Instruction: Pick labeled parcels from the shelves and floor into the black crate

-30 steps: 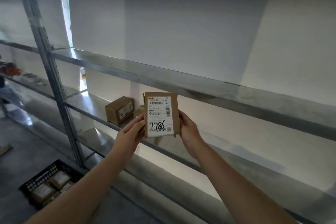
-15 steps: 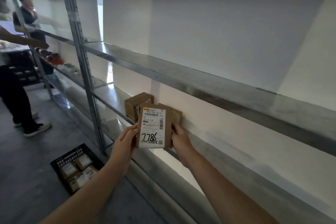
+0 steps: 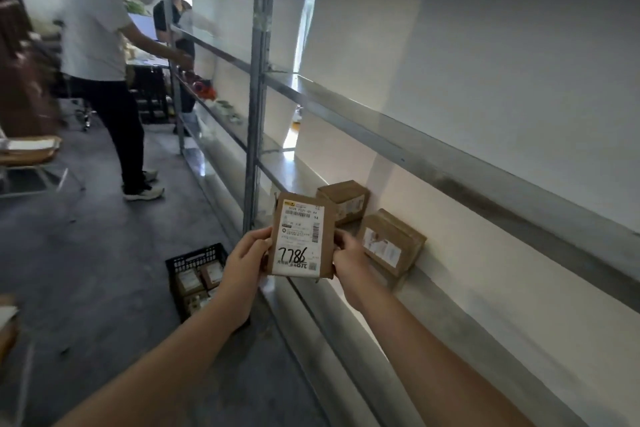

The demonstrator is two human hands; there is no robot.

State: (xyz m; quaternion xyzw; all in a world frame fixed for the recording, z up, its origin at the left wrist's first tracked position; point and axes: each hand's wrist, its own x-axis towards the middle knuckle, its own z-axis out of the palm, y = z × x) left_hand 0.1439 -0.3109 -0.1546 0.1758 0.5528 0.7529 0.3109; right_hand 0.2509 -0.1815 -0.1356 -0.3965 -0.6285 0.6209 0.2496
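Parcel (image 3: 301, 236), brown card, white label handwritten "7786". Held upright before the metal shelf (image 3: 436, 291); left hand (image 3: 242, 263) and right hand (image 3: 349, 262) grip its side edges. Black crate (image 3: 194, 258) on the grey floor (image 3: 104, 270) below left, holding labelled parcels. Two shelf parcels (image 3: 391, 243) behind, against the wall. A person in a white shirt (image 3: 93, 31) stands in the aisle.

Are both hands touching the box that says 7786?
Touching. The head view shows the left hand gripping the 7786 parcel by its left edge and the right hand gripping its right edge, with no gap.
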